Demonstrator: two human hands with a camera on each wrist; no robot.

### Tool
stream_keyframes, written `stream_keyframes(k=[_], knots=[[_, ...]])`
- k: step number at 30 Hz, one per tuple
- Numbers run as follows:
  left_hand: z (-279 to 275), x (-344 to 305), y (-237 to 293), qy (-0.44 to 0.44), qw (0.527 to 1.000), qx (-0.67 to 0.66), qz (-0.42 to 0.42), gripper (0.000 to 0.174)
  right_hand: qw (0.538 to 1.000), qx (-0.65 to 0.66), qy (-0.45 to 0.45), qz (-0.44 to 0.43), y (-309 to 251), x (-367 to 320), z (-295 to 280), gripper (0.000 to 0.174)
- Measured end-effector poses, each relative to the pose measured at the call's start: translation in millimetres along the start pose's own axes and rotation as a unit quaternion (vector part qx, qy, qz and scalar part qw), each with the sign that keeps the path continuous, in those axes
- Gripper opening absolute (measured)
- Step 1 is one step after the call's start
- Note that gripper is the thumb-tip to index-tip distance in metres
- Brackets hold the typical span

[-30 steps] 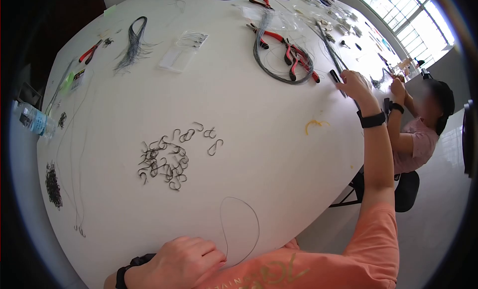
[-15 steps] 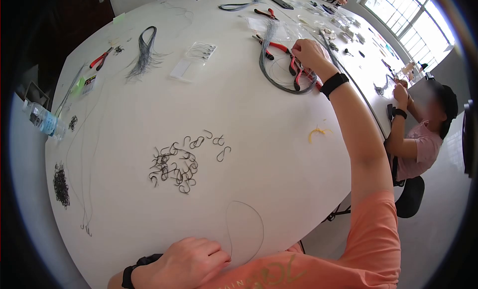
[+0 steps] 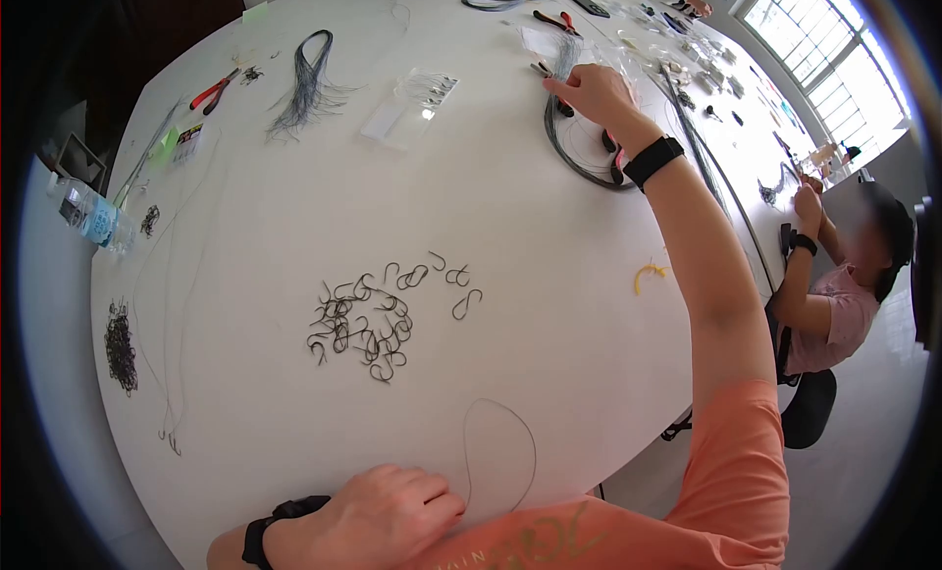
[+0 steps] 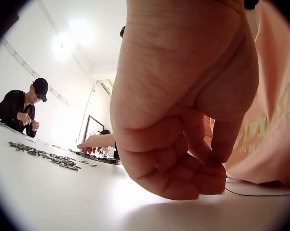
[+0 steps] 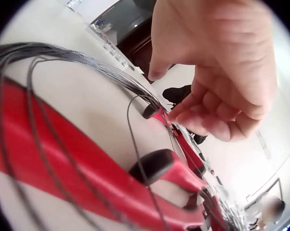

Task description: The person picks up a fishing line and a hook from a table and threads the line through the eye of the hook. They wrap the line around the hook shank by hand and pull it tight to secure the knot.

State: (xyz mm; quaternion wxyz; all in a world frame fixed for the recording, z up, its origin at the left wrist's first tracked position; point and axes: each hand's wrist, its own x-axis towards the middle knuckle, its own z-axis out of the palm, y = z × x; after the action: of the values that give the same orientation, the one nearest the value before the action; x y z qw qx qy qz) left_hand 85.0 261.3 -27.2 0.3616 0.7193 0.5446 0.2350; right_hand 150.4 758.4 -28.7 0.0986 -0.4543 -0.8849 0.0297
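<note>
In the head view my left hand [image 3: 378,519] rests at the table's front edge, beside a loop of thin line [image 3: 535,452]. The left wrist view shows its thumb and fingertips [image 4: 217,180] pinching together where the line [image 4: 260,195] runs off to the right. My right hand [image 3: 603,97] hovers over a grey coil of strands [image 3: 569,156] and red-handled pliers [image 3: 618,163], partly hiding them. In the right wrist view that hand [image 5: 217,62] has its thumb apart from loosely curled fingers, holding nothing visible, above the red handles [image 5: 82,159] and strands [image 5: 82,57].
Dark hooks [image 3: 339,320] lie in a ring mid-table. A clear case [image 3: 407,109], another strand bundle [image 3: 312,84], red pliers [image 3: 214,91], a dark heap [image 3: 121,349] and a bottle [image 3: 93,217] are farther left. Another person [image 3: 834,285] sits at the right.
My right hand has moved left from the dark rod at the right, across the pliers to the coil's upper left part. The left hand keeps its place by the line.
</note>
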Motion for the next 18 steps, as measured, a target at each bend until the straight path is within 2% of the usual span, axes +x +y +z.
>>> stream_keyframes(k=[2, 6, 8, 12, 15, 16, 17, 18], knots=[[1, 1, 0, 0.002, 1.000, 0.016, -0.001, 0.011, 0.995, -0.076, -0.052, 0.038, -17, -7, -3, 0.055], [3, 1, 0, 0.012, 1.000, 0.014, 0.005, 0.011, 0.993, -0.105, -0.019, 0.048, -24, 2, 11, 0.054], [3, 1, 0, 0.020, 1.000, 0.006, 0.012, 0.011, 0.993, -0.106, 0.015, 0.057, -19, 12, 20, 0.045], [3, 1, -1, 0.029, 0.999, 0.009, 0.014, 0.011, 0.994, -0.092, -0.004, 0.050, -10, 18, 14, 0.036], [1, 0, -2, 0.039, 0.999, 0.015, 0.011, 0.011, 0.992, 0.071, -0.058, 0.090, 11, 23, 8, 0.031], [-6, 1, -4, -0.025, 0.999, 0.040, 0.018, 0.011, 0.992, 0.070, -0.060, 0.089, 19, 22, 6, 0.031], [-10, 1, -5, -0.091, 0.993, 0.067, 0.026, 0.019, 0.994, 0.028, -0.063, 0.086, 28, 20, 2, 0.031], [-6, 1, -4, -0.090, 0.993, 0.067, 0.026, 0.019, 0.994, -0.014, -0.065, 0.084, 37, 18, -2, 0.031]])
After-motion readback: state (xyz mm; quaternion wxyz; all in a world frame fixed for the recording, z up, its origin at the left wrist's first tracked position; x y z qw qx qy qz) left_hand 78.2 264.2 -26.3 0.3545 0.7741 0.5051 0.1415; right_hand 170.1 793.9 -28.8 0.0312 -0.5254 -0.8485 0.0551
